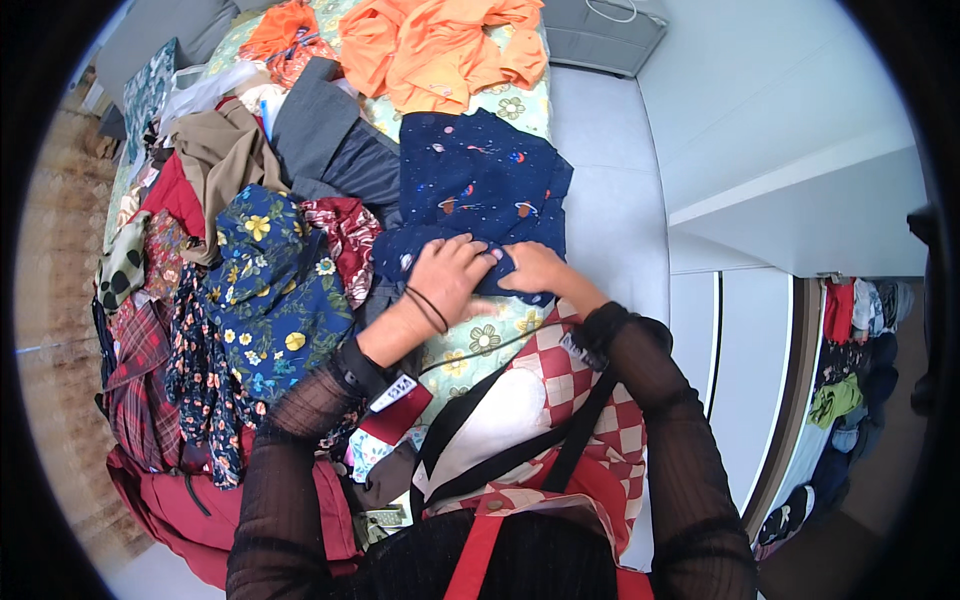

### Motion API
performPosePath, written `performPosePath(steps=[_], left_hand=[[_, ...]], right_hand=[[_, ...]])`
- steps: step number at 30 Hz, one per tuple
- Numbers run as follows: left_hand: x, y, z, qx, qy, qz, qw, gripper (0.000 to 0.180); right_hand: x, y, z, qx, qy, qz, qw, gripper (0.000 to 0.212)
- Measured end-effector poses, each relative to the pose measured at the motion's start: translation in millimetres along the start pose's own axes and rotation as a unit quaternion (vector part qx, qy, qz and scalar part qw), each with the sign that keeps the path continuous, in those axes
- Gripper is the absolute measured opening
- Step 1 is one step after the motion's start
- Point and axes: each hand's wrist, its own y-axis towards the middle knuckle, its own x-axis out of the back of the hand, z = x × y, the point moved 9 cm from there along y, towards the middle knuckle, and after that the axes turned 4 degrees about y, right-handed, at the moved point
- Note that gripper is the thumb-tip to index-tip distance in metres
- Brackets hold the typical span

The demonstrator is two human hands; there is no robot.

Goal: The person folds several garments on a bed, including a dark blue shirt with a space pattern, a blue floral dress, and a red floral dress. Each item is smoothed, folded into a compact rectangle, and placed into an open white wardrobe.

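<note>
Centrally, left hand (448, 277) and right hand (535, 268) grip one navy cloth (480, 170), fingers curled; one flowered blue cloth (270, 290) lies at nine o'clock.

The bed (608, 150) here wears a pale-green floral sheet (512, 106). A navy planet-print cloth (475, 170), orange clothing (425, 50) and heaped garments (280, 280) lie across it.

Layout, with the dial centred on the left hand (452, 275) and right hand (533, 268), both on the near end of the cloth (475, 165). The cloth lies on the bed (608, 165), toward 12 o'clock. Farther at 12: a garment (430, 50). At 1: bedside cabinet (600, 40). From 7 to 10: clothing heap (270, 285), cushion (150, 88) behind. Between 3 and 4: clothes (838, 400) inside a closet (783, 420).
</note>
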Motion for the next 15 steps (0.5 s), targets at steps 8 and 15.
performPosePath(steps=[8, 15], left_hand=[[-48.0, 28.0, 43.3, 0.034, 0.021, 0.059, 0.997, 0.074], [-95.5, 16.4, 57.1, 0.043, -0.203, 0.408, 0.889, 0.086]], right_hand=[[13.6, 2.6, 4.7, -0.023, 0.055, -0.015, 0.998, 0.045], [15.5, -99.5, 103.3, 0.236, -0.119, -0.215, 0.940, 0.066]])
